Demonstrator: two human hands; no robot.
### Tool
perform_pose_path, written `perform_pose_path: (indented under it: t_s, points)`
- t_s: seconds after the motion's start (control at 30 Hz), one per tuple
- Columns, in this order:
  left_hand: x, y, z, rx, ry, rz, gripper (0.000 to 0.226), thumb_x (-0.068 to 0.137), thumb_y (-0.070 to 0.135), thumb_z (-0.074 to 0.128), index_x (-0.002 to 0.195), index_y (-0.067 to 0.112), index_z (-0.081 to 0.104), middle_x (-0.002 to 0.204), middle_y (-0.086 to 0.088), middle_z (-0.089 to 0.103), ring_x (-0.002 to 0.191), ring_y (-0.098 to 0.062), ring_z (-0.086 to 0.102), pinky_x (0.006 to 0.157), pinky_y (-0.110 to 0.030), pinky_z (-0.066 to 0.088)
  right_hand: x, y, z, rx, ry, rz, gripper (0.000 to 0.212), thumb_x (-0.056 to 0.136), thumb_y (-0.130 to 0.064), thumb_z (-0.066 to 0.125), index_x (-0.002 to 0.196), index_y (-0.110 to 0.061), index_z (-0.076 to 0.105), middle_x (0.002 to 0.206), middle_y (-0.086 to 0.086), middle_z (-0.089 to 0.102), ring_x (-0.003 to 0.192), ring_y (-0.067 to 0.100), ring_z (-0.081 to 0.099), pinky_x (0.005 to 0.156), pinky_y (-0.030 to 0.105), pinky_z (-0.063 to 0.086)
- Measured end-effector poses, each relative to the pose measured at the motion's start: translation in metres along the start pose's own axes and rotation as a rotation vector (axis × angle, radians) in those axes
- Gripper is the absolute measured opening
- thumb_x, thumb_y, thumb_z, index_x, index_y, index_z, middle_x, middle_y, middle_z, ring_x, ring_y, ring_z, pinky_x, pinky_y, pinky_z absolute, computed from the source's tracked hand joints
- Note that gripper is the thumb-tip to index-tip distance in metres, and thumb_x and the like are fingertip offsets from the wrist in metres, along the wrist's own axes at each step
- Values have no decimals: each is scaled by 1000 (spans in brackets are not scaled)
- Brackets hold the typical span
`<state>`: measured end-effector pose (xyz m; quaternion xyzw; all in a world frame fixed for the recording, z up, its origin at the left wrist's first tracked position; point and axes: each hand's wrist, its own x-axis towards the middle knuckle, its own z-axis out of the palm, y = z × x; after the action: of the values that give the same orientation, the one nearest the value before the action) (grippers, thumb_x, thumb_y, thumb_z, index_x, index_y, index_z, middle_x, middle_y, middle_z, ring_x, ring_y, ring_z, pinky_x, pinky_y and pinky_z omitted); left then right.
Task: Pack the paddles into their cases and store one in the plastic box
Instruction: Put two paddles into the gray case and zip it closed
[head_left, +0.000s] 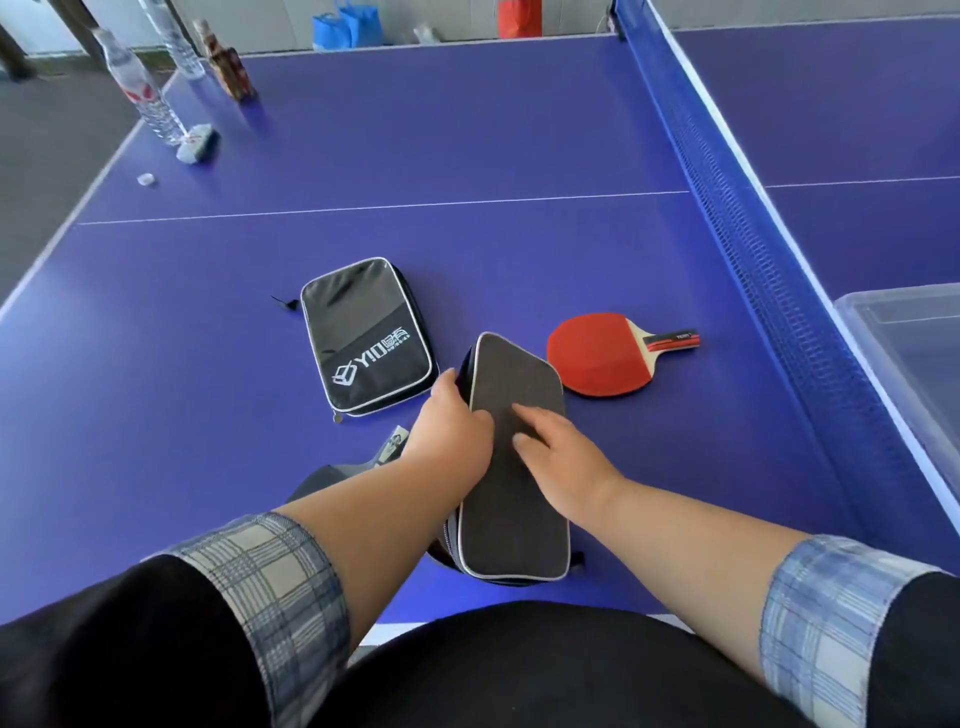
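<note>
A dark grey paddle case (511, 499) with silver piping lies in front of me on the blue table. My left hand (452, 421) grips its upper left edge. My right hand (558, 452) rests flat on top of it, fingers spread. A second black case (363, 335) with white lettering lies flat to the left, apart from my hands. A red paddle (597, 356) with a wooden handle lies to the right of the grey case. Another paddle (332, 475) is mostly hidden under my left forearm. The clear plastic box (904, 332) stands at the right edge.
The blue net (737, 208) runs along the right side between the cases and the plastic box. Several bottles (140, 88) and a small grey block (196, 143) stand at the far left corner. A small white cap (146, 179) lies nearby.
</note>
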<state>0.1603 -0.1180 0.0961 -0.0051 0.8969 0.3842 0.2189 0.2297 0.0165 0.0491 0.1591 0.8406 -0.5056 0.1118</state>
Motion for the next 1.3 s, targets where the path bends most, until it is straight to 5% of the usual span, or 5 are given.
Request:
perform_pose_path:
  t_s: [0.1,0.3,0.5,0.8,1.3]
  points:
    - [20,-24,-9,23,-38,-107,70,94,16,44,155,29,10,139,0,50,113,-29,57,97,-44,47,11,-2,19,-262,-14,48,55,101,-33,49,154,-28,36,164,1,23,150,20,19,118,31,20]
    - [54,-60,-7,249,-150,-146,81,92,8,49,155,32,4,146,-5,41,120,-28,55,102,-49,42,18,8,48,-558,-113,287,79,91,-50,58,155,-46,12,167,-2,-12,152,29,-13,117,59,24]
    - [58,-75,7,446,-98,-59,87,82,11,58,152,39,13,155,0,20,135,-26,30,103,-44,38,14,15,60,-583,-106,301,91,88,-49,65,155,-48,3,165,-5,-20,151,30,-19,114,55,30]
    - [53,-58,33,690,-299,332,80,91,26,51,155,33,3,164,-4,-2,149,-28,0,117,-43,14,9,14,16,-352,18,323,65,95,-35,60,154,-29,32,163,1,20,140,19,40,99,28,39]
    - [72,-55,115,641,3,73,82,89,64,29,154,32,-12,165,-3,-9,150,-25,-10,118,-55,-4,106,61,-57,-380,-72,178,41,95,-19,55,136,-20,56,136,2,60,125,25,54,103,40,45]
